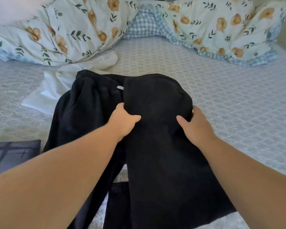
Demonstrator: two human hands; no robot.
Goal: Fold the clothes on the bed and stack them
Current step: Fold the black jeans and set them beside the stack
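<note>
trousers [155, 129] mid-bed [238, 104], shirt [56, 90] left, pillows [64, 27] behind

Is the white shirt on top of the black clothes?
No, the white garment lies beside and partly under the black clothes, to their left.

There are two hands, the left hand [124, 120] and the right hand [195, 124], near the middle of the frame. There are two black clothes: one black garment [163, 138] in the middle and one other black garment [82, 109] just left of it. There is one white garment [53, 90] at the left. There are two flowered pillows, one pillow [56, 30] at the upper left and one pillow [229, 27] at the upper right. There is one dark folded thing [12, 154] at the lower left. There is one bed [238, 100].
</note>
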